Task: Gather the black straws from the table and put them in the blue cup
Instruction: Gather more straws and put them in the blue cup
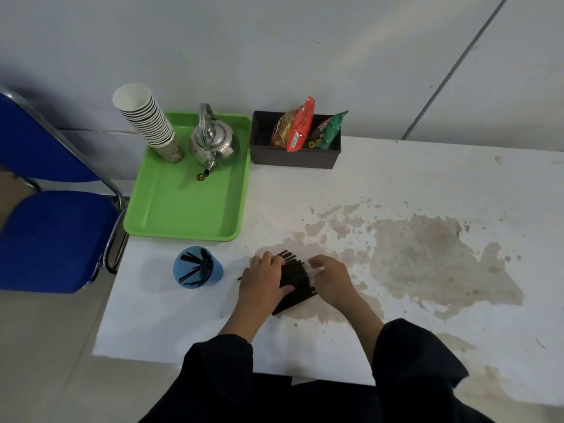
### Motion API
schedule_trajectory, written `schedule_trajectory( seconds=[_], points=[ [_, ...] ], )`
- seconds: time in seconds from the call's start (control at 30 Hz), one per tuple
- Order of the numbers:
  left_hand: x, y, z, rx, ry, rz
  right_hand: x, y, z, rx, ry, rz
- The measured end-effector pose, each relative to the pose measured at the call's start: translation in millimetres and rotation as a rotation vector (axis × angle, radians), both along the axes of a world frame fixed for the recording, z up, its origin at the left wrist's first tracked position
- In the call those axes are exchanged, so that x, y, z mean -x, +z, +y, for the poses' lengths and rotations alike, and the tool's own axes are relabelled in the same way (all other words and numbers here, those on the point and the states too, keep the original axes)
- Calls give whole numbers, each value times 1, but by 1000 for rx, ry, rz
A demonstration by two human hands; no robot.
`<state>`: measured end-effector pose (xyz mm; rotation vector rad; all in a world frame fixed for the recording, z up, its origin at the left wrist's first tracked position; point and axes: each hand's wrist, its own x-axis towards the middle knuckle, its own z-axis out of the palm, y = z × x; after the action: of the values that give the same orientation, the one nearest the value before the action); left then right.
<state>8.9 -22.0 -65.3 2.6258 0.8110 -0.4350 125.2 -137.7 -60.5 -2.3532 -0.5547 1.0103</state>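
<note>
Shiny metal kettle (212, 141), glossy plastic tray (186, 209), stained matt table (427, 184).

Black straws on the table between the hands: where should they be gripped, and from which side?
Grip the pile of black straws across its middle, squeezing in from both long sides. The straws lie flat and roughly parallel, with the left hand and right hand already flanking them. A mid-length pinch probably keeps the ends level for tipping into the blue cup.

Soft, even indoor light, mild wide-angle bend

Faint shadows fall left of the blue cup (197, 268) and the paper cup stack (146, 117); the kettle (212, 141) glints (small highlights only), the wall seam leans, detail slightly smeared
</note>
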Motion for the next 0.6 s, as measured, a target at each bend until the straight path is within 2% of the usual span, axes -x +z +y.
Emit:
schedule_trajectory(
  seconds=[0.6],
  points=[
    [2,-18,2,-33,-43,-66,-2,13,-2,-88,-127,58]
  ],
)
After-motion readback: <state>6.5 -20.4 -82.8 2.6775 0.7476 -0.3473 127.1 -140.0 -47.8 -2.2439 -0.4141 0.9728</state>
